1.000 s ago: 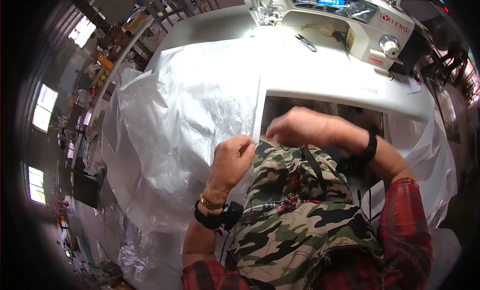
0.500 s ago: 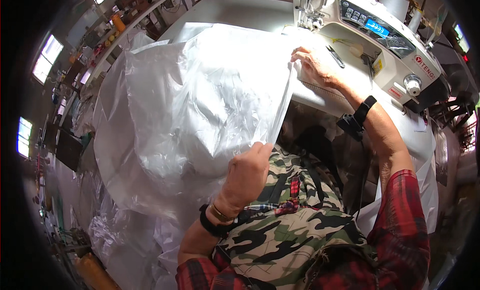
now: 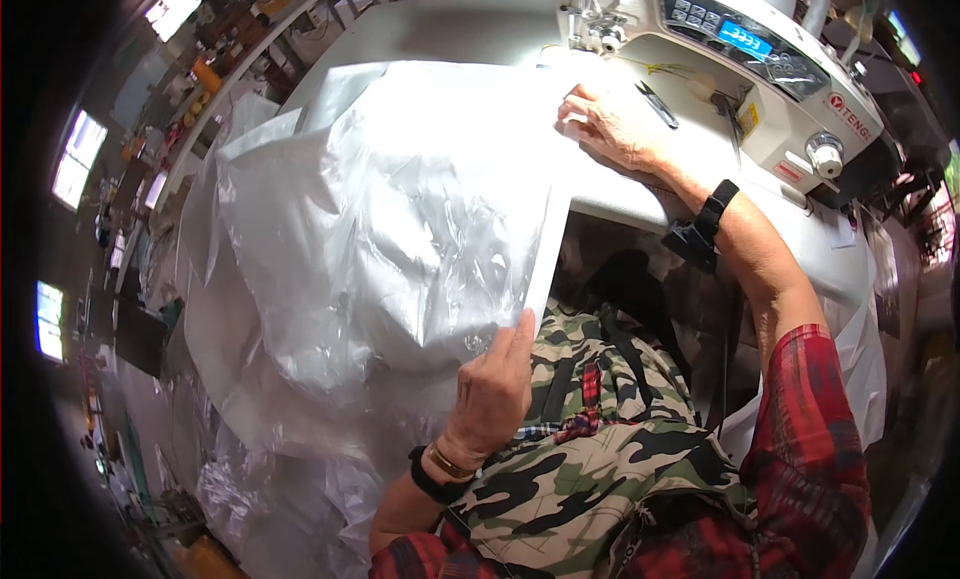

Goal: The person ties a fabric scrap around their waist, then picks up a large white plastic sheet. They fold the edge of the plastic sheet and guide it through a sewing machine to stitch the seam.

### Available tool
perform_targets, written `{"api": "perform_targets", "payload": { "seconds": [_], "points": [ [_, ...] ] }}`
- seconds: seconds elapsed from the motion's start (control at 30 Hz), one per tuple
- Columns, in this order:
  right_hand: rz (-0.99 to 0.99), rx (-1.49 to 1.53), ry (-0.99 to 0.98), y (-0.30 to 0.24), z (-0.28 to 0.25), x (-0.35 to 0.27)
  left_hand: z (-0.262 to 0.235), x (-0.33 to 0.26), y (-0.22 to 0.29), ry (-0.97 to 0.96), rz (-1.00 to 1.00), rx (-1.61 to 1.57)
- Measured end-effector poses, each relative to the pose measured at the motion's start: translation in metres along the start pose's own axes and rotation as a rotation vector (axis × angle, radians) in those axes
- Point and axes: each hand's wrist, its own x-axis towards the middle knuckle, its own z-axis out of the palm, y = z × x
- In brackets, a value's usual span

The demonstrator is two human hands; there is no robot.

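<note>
A large, crinkled white plastic sheet [image 3: 385, 219] spreads over the sewing table and hangs down at the left. Its right edge forms a straight, narrow folded strip between my hands. At the lower end of that strip, my left hand [image 3: 495, 384] pinches the edge between thumb and fingers. My right hand [image 3: 608, 129] is at the upper end, its bent fingers closed on the sheet's edge just in front of the sewing machine's needle area [image 3: 603, 37]. Glare washes out the plastic around those fingertips, so their exact grip is hard to see.
The white sewing machine [image 3: 800, 129] with its lit panel stands at the back right. Small dark thread snips [image 3: 657, 106] lie on its bed beside my right hand. More crumpled plastic [image 3: 260, 499] hangs at the lower left. A cluttered shelf [image 3: 250, 54] runs along the far left.
The folded strip along the sheet's right edge now lies straighter and flatter. My left hand has moved slightly down and left with the edge; my right hand has shifted slightly left. The whole view has shifted too.
</note>
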Motion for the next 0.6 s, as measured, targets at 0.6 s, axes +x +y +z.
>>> {"api": "perform_targets", "payload": {
  "seconds": [0.6],
  "points": [
    [0.262,-0.025,0.006,0.003,0.013,-0.009,0.020,0.062,-0.025,0.005,0.185,0.065]
  ]
}}
